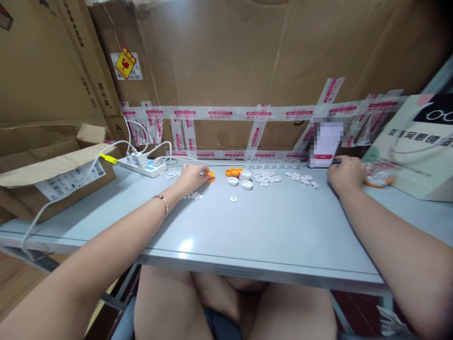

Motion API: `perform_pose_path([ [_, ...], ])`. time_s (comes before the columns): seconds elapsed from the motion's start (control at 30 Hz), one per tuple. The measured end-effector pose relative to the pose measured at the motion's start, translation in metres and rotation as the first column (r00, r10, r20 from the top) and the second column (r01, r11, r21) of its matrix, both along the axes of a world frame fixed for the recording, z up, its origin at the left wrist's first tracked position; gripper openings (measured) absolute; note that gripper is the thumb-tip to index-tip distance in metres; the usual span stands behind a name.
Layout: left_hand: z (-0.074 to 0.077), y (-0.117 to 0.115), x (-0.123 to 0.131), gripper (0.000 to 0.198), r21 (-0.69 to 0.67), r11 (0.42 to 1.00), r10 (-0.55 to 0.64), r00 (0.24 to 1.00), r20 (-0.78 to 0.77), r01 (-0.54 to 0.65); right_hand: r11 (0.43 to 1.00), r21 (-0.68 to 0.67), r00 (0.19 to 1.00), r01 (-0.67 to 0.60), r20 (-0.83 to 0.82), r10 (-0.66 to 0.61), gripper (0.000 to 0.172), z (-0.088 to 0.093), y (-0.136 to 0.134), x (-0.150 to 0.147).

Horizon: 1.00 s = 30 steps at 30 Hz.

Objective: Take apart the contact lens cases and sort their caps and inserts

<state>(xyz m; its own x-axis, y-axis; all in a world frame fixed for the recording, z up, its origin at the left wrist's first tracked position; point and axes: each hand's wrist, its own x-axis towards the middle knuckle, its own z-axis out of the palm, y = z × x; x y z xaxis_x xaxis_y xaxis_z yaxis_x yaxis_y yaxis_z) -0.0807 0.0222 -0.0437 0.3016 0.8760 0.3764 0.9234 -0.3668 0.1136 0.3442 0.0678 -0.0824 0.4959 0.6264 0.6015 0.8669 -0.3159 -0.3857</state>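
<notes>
My left hand [194, 177] rests at the left of the table, its fingers closed on an orange plastic ring [211, 176] that is partly hidden. Small white plastic parts [173, 174] lie beside it, more of them just under the wrist. To its right are orange rings [233, 172] and round white caps [247, 184], with one small white piece [233, 199] in front. My right hand [347, 174] is at the right edge of an upright phone [324, 144], one finger stretched towards it; contact is unclear. A clear bag with something orange [379, 174] sits against that hand's right side.
White flower-like pieces [265, 177] and a smaller group [302, 179] lie on the grey table [269, 231]. Clear round parts [272, 163] line the back. A power strip [143, 165] with cables and an open carton [60, 179] stand left, a paper bag [414, 151] right. Taped cardboard [226, 61] walls the back.
</notes>
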Motion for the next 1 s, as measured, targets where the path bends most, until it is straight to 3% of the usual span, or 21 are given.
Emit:
perform_pose_path([
  [0.17, -0.003, 0.003, -0.002, 0.021, -0.008, 1.0, 0.004, 1.0, -0.009, -0.004, 1.0, 0.012, 1.0, 0.007, -0.007, -0.007, 0.036, 0.0, 0.0, -0.001],
  [0.33, -0.004, -0.003, 0.002, 0.029, 0.141, 0.989, -0.055, 0.995, 0.079, 0.044, 0.999, 0.042, 1.0, 0.002, -0.008, -0.002, 0.038, 0.0, 0.001, 0.004],
  [0.43, 0.0, -0.016, 0.013, 0.031, 0.112, 0.944, -0.319, 0.945, 0.071, 0.31, 0.999, 0.052, 1.0, -0.001, -0.013, 0.002, 0.038, 0.001, 0.002, 0.007],
  [0.5, 0.003, -0.028, 0.022, 0.029, 0.017, 0.846, -0.533, 0.843, 0.066, 0.533, 0.999, 0.055, 1.0, 0.0, -0.018, 0.001, 0.037, 0.001, 0.002, 0.008],
  [0.6, 0.005, -0.042, 0.033, 0.025, -0.077, 0.728, -0.674, 0.732, 0.098, 0.681, 0.998, 0.059, 0.999, 0.014, -0.031, -0.012, 0.036, 0.001, 0.002, 0.007],
  [1.0, 0.006, -0.047, 0.036, 0.016, -0.135, 0.71, -0.686, 0.722, 0.086, 0.691, 0.994, 0.078, 0.996, 0.075, -0.062, -0.07, 0.034, -0.003, 0.005, 0.009],
])
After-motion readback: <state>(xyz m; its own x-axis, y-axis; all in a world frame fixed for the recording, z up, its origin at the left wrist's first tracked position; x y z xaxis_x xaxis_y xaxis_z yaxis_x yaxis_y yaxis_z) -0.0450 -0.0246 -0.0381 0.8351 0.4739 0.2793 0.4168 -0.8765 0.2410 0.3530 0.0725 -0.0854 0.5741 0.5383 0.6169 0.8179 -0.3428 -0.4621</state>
